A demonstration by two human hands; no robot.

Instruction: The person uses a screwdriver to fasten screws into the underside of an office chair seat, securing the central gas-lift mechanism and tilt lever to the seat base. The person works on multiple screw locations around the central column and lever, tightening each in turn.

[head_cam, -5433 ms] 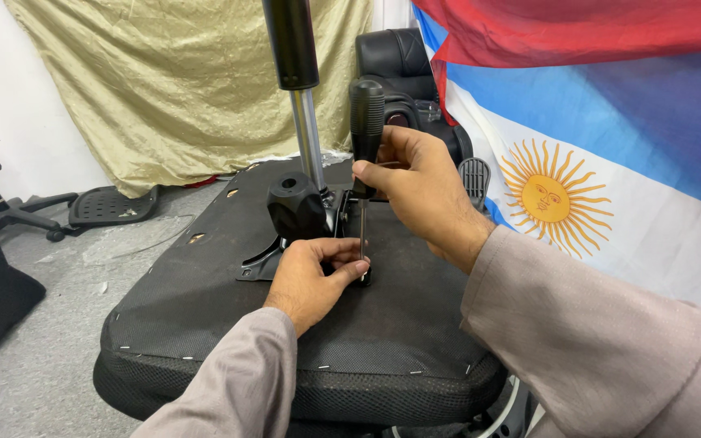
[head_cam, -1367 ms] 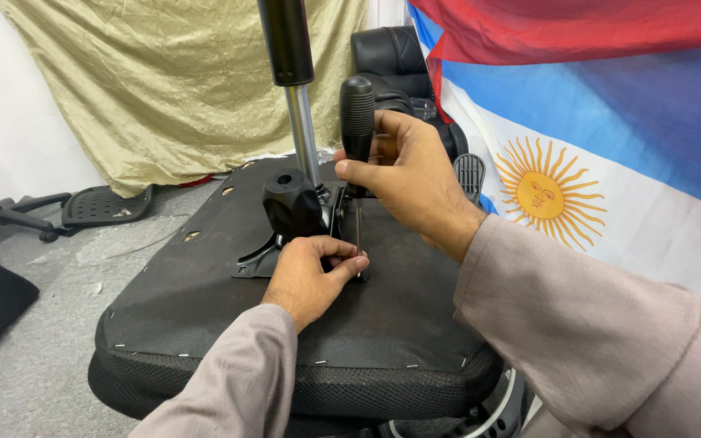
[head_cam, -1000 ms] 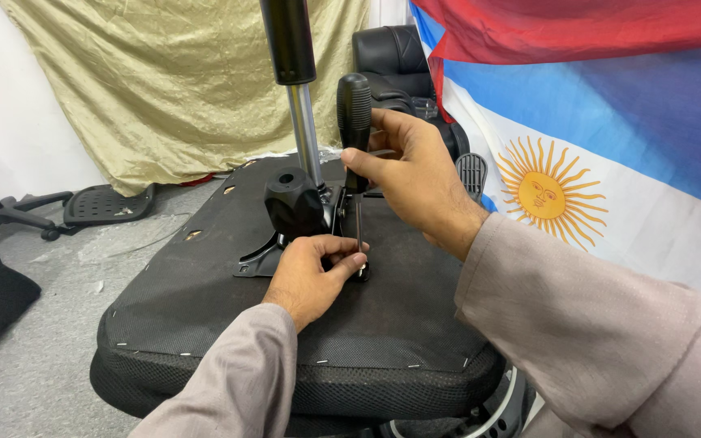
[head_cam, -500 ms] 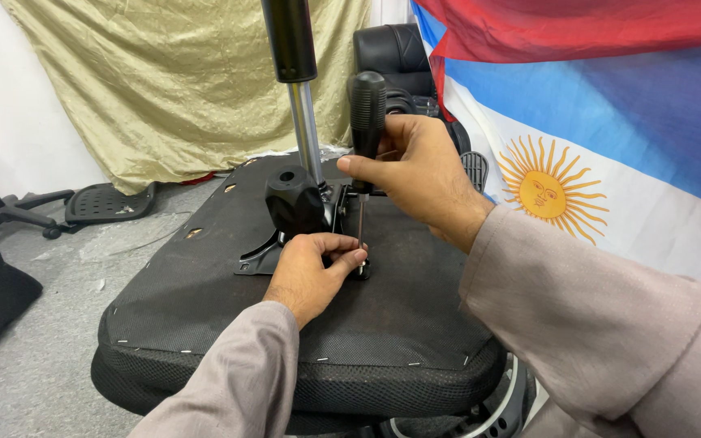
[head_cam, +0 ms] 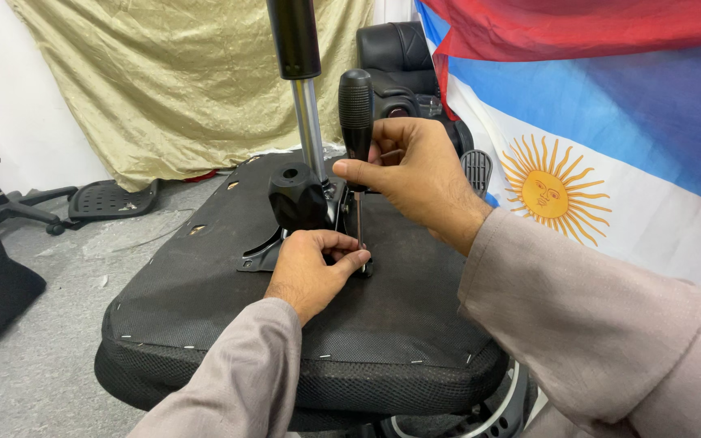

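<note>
Screwdriver [head_cam: 356,130] stands straight up, its black handle on top and its thin metal shaft pointing down at the bottom of the upturned chair seat [head_cam: 204,292]. On the left, the left hand [head_cam: 311,268] pinches something small right at the tip; I cannot tell what. The right hand [head_cam: 411,174] is wrapped around the handle, just above the left hand. Beside them rises the chair's gas post [head_cam: 306,105].

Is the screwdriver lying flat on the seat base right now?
No, the right hand holds the screwdriver upright, its tip down by the left hand on the seat base.
</note>
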